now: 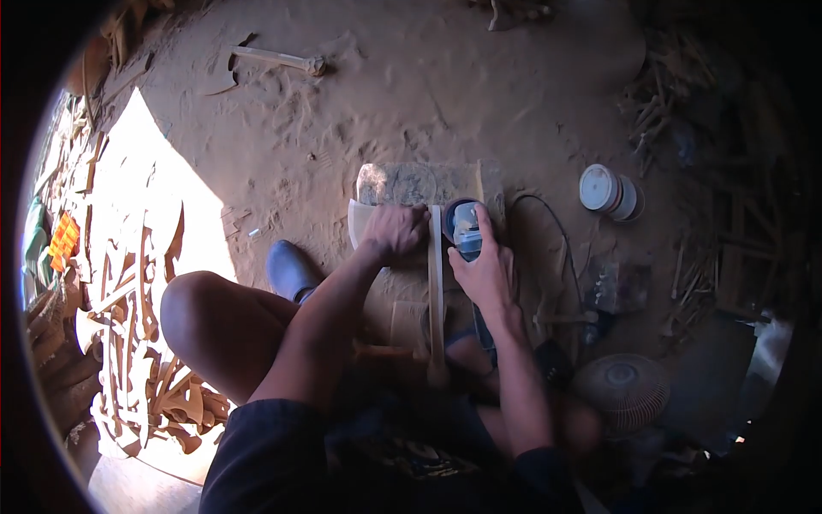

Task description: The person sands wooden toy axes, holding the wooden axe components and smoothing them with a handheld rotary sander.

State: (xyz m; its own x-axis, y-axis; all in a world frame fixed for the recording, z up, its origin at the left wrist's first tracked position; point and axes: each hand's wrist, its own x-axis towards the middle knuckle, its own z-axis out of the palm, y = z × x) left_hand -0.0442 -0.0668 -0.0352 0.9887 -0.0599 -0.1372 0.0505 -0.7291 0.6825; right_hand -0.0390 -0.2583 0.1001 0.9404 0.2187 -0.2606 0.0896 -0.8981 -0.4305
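Ground: bare earth (411,94), carrying everything I have at work here.
Heap at my left: many pale, long-shafted pieces (137,343), partly in hard sunlight. I cannot tell which are finished and which are waiting.
Block: a low, worn block (411,178) set on the earth before me, serving as my work rest.
Axe-shaped piece: the piece in hand (437,291), its broad end at the block and its shaft running back towards my body. Overall outline appears complete: a flared, curved edge, a straight shaft and a knob at the near end.
Spare piece: a similar one (278,57) lies on the earth well beyond the block, nobody touching it.
Power tool: apparently a grinder (465,227), just beside the shaft's far end. Contact cannot be confirmed.
Left hand: fingers curled down firmly (396,230) over the head of the piece, pinning it and hiding the part beneath.
Right hand: wrapped around the tool's body (492,270), index finger stretched along it.
Shaft joint: in my judgement, shaping is done and surface dressing is under way, not complete; smoothness too fine to verify.
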